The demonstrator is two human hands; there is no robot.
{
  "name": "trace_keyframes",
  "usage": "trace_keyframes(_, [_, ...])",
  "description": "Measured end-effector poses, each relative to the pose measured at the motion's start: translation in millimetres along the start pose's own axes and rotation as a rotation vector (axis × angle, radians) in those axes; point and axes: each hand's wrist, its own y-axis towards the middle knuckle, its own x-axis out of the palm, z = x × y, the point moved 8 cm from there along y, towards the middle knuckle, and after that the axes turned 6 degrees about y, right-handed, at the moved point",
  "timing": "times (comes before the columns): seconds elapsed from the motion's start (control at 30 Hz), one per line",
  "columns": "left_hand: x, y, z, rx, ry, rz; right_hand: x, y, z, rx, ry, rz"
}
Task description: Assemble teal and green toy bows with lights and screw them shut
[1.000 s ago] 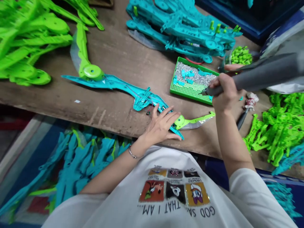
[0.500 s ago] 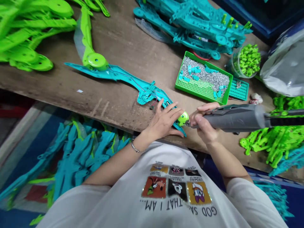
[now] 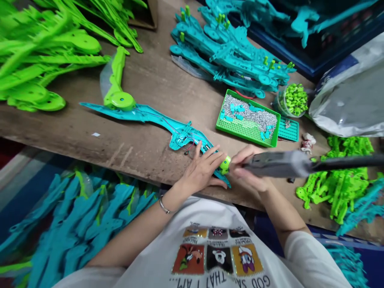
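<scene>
A long teal plastic shell (image 3: 159,120), bow-shaped, lies across the bench with thin wires along it. At its left end a lime-green arm (image 3: 120,100) is attached. My left hand (image 3: 204,166) rests on the shell's right end with fingers spread, partly covering it. Just beyond those fingers sits a small green round piece (image 3: 225,164). My right hand (image 3: 247,170) grips a grey power screwdriver (image 3: 276,163), which lies nearly level and is smeared by motion. Its front end points at the green piece; my fingers hide the tip, so contact cannot be made out.
A green tray (image 3: 247,134) of screws and small teal pieces stands behind my right hand, beside a tub of green parts (image 3: 295,100). Teal shells (image 3: 234,56) are piled at the back, green parts (image 3: 39,60) at left and more green parts (image 3: 339,176) at right.
The view has shifted, so the bench things sit lower and the right-hand ones further left. Both hands stay at the shell's right end. The screwdriver's body has swung slightly and blurs.
</scene>
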Motion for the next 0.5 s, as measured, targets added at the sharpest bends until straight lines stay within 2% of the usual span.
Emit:
trace_keyframes(0.07, [-0.2,0,0,0.006,0.011,0.004,-27,20,-18,-0.192,0.034,0.164])
trace_keyframes(0.13, [0.3,0,0,0.007,0.027,-0.007,-62,36,-26,-0.366,0.024,0.423])
trace_keyframes(0.2, [0.1,1,0,0.005,0.043,-0.018,-90,51,-17,-0.406,-0.004,0.608])
trace_keyframes(0.33, [-4.0,0,5,0.031,0.102,-0.009,-116,72,13,-0.392,-0.033,0.696])
trace_keyframes(0.5, [-21.4,-3,19,0.059,0.166,0.156,-126,75,32,-0.364,-0.091,0.738])
